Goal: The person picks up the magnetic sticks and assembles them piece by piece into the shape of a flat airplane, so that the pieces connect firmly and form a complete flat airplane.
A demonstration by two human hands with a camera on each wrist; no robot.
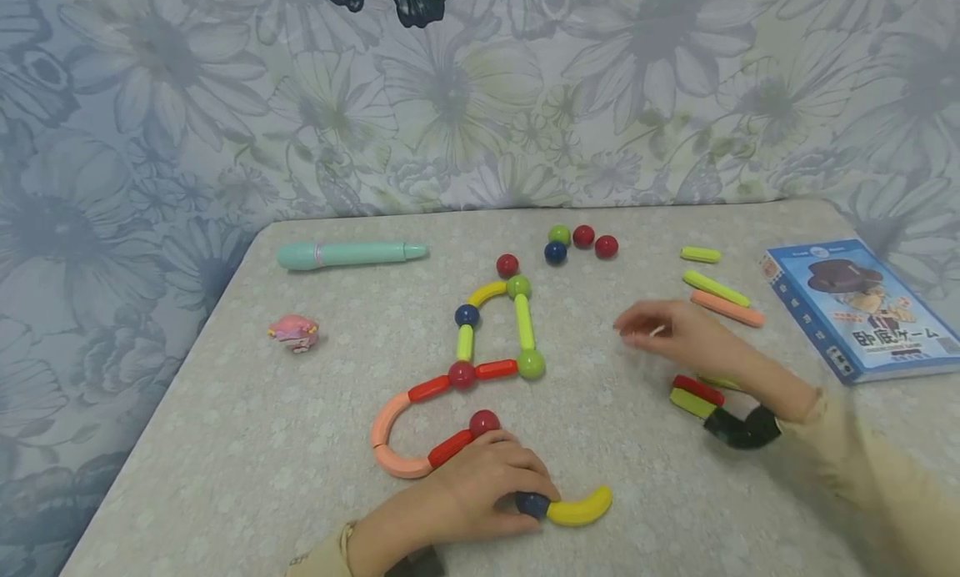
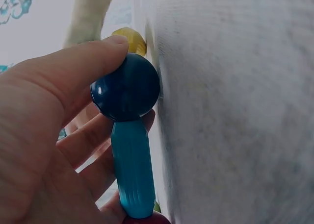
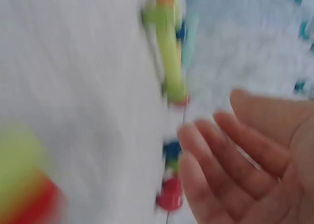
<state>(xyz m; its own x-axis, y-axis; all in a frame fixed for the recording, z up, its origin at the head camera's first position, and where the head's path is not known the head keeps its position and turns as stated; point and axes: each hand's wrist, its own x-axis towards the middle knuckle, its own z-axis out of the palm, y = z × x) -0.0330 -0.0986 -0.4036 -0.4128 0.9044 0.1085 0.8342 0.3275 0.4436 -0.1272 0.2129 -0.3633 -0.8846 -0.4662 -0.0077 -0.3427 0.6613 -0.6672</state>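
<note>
My left hand grips a dark blue ball between thumb and fingers, close to the tabletop. A yellow curved stick joins that ball on its right. In the left wrist view a teal stick runs from the ball to a red ball; from the head this stick is hidden under the hand. Beyond, a chain of sticks and balls bends round, with a peach curved stick and a red stick nearest the left hand. My right hand hovers with loosely bent fingers, nothing in them.
Below the right hand lie a red stick and a green stick. Behind it are a peach stick and a boxed game. Loose balls, a mint pen-like tube and a pink figurine stand farther back.
</note>
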